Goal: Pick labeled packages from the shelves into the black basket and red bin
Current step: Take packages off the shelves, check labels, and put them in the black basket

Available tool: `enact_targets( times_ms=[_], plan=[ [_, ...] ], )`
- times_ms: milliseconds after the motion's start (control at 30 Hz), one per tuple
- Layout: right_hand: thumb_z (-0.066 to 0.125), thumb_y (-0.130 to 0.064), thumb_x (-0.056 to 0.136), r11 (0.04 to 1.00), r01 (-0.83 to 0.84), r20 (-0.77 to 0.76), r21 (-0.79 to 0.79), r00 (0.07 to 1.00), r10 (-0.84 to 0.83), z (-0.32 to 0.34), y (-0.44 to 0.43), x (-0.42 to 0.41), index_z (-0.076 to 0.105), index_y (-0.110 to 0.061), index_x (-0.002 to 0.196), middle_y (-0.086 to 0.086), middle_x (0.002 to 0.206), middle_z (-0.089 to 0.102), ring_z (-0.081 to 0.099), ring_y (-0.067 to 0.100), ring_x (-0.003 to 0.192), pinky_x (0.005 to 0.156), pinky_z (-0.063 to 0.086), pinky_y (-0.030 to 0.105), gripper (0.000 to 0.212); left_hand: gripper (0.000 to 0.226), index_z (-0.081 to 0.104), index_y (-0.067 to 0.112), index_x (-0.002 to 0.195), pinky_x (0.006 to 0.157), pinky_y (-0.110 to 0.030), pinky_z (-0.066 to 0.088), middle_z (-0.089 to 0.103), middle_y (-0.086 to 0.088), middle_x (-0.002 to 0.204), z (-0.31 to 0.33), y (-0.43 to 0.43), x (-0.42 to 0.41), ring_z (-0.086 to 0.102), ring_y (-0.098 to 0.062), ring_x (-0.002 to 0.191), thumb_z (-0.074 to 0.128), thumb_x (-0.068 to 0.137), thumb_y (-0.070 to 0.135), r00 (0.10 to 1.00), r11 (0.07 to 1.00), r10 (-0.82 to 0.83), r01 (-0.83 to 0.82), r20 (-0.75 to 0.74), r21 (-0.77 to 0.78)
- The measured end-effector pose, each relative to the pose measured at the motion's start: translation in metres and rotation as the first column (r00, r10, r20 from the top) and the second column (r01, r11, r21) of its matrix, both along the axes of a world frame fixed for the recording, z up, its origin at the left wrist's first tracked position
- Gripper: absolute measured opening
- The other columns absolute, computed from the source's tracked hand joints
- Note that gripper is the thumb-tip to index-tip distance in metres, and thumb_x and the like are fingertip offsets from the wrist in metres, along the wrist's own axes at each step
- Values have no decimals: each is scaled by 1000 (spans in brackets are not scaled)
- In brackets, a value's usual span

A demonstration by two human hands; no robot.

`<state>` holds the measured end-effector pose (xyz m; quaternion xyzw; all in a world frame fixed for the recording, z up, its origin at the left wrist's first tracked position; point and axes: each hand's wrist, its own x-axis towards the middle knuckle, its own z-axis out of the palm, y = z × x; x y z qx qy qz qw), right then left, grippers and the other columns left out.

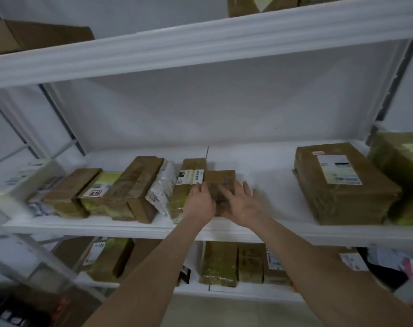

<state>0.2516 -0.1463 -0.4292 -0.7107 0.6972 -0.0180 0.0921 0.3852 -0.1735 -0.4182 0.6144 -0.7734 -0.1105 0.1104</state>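
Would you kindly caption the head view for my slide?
Left hand and right hand touch a small brown package on the white shelf.

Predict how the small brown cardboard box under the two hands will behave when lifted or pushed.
Probably stiff: the small cardboard box keeps square edges. Likely light, being small beside the left hand and right hand touching it. Pushed, it should slide, not tip, lying flat on the smooth shelf.

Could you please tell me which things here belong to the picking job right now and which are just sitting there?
In the job: small brown box, left hand, right hand, both on it.
Lying about: large labelled box, white-wrapped parcel, lower-shelf packages.
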Motion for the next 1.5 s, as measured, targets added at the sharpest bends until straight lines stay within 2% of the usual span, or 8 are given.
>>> enact_targets(
  times_ms=[333, 433, 533, 700, 933, 1233, 1367, 1500],
  plan=[
    [38, -48, 97, 931, 365, 225, 30, 905, -362, -5, 15, -25, 53, -30, 118, 7, 121, 57, 48, 28, 116, 98, 41, 44, 31, 53, 32, 13, 142, 93, -39, 48, 48, -14, 133, -11, -25, -30, 56, -31, 113, 51, 95, 26, 951, 975, -165, 196, -262, 99],
    [51, -30, 96, 857, 515, 470, 32, 749, -467, -2, 25, -38, 53, -28, 107, 0, 98, 61, 58, 16, 83, 74, 49, 33, 12, 59, 31, 9, 143, 98, -39, 46, 46, -15, 138, -18, -25, -37, 51, -31, 121, 55, 94, 32, 915, 938, 30, 113, -403, 327],
    [62, -29, 91, 769, 622, 650, 150, 524, -550, -2, 28, -45, 37, -19, 138, 7, 114, 59, 59, 23, 101, 86, 48, 38, 54, 51, 39, 6, 139, 95, -40, 49, 56, -12, 128, -21, -19, -38, 57, -28, 111, 51, 96, 31, 841, 836, 175, 148, -512, 528],
    [60, -27, 93, 766, 552, 832, 330, 214, -513, 1, 32, -53, 36, -11, 144, 5, 105, 61, 61, 19, 83, 81, 50, 38, 58, 47, 47, 13, 137, 56, -18, 50, 64, 0, 106, -6, -14, -31, 61, -12, 79, 54, 91, 3, 685, 799, 254, 249, -682, 547],
    [34, -44, 102, 754, 505, 900, 420, -129, -416, 25, 37, -60, 58, -18, 105, 2, 94, 63, 60, 22, 86, 83, 44, 36, 35, 49, 49, 14, 135, 86, -39, 53, 62, -9, 119, 25, -9, -32, 59, -22, 103, 41, 88, -1, 480, 842, 337, 232, -810, 488],
    [54, -3, 94, 823, 386, 904, 417, -82, -419, 30, 59, -95, 45, -22, 138, 4, 119, 62, 58, 20, 107, 99, 41, 39, 49, 52, 64, 14, 107, 99, -43, 37, 65, 1, 108, 31, 3, -48, 55, -19, 107, 47, 90, 60, 382, 826, 412, 226, -827, 516],
    [47, 2, 94, 830, 407, 918, 381, -58, -393, 28, 61, -105, 53, -21, 133, 7, 115, 66, 61, 20, 102, 91, 45, 35, 46, 43, 61, 13, 115, 99, -45, 38, 66, 0, 113, 30, 6, -54, 55, -16, 111, 61, 87, 46, 415, 843, 370, 226, -831, 488],
    [51, -42, 96, 793, 401, 889, 458, -199, -413, 21, 64, -109, 58, -17, 123, 8, 119, 63, 59, 28, 110, 97, 46, 42, 37, 30, 59, 19, 117, 100, -45, 38, 64, -1, 116, 23, 10, -55, 54, -16, 114, 56, 88, 13, 442, 856, 310, 254, -842, 449]
  ],
)
